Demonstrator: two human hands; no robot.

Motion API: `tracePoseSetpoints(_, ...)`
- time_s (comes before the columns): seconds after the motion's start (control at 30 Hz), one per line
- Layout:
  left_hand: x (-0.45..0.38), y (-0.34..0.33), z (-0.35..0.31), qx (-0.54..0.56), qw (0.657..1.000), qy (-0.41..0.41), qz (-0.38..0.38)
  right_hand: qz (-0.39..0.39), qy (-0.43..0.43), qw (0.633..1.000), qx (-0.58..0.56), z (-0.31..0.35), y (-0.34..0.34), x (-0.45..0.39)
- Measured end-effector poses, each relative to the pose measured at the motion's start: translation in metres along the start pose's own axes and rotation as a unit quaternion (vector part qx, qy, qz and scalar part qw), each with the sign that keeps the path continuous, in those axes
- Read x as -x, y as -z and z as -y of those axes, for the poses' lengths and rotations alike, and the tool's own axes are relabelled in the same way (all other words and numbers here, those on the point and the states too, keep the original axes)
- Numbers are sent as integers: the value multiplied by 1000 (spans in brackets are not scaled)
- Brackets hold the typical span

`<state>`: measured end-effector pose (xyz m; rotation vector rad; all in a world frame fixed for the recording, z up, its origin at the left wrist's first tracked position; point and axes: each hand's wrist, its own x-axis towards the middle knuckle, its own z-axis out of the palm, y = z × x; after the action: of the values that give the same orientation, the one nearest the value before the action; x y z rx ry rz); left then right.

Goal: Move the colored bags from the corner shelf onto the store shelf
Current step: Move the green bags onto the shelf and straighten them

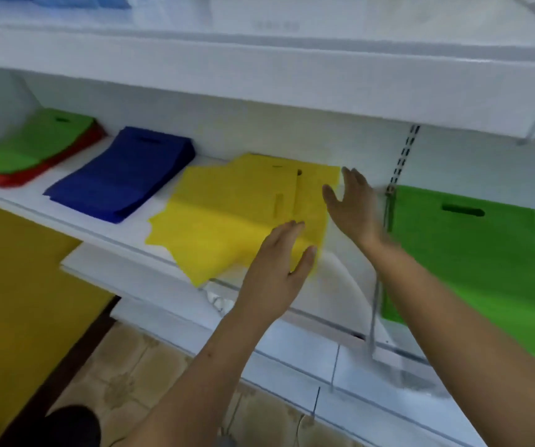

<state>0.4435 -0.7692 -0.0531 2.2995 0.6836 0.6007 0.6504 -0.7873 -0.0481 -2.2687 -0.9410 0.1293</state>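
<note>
A fanned stack of yellow bags (227, 214) lies on the white store shelf (124, 250), its front corners hanging over the edge. My left hand (279, 262) is flat with straight fingers at the stack's near right corner. My right hand (353, 204) is open, fingers straight, at the stack's right edge, blurred by motion. Neither hand grips anything. Left of the yellow bags lies a blue stack (121, 175), and further left a green stack on red bags (31, 146). A large green bag (472, 272) lies on the shelf section at the right.
An upper white shelf (259, 69) overhangs the bags closely. A slotted metal upright (401, 159) stands between the yellow and right green bags. Lower white shelves (292, 350) jut out below. A big yellow surface (11, 301) fills the lower left above the tiled floor (137, 366).
</note>
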Motion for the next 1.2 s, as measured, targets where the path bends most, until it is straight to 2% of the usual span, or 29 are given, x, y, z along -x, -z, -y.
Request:
tracePoseSetpoints(0.3, 14, 183, 152, -9, 992, 59, -110, 55, 92, 993, -46, 221, -142, -21)
tracePoseSetpoints(0.47, 27, 278, 234, -20, 984, 110, -140, 71, 111, 990, -53, 321, -211, -30)
tracePoseSetpoints(0.77, 22, 379, 353, -25, 961, 190, -202, 141, 122, 978, -90, 439, -313, -70)
tracePoseSetpoints(1.1, -61, 489, 495, -110, 939, 232, -229, 145, 198, 964, -99, 550, -446, -179)
tracePoseSetpoints(1.2, -84, 521, 536, -126, 930, 248, -242, 146, 212, 964, -60, 569, -483, -209)
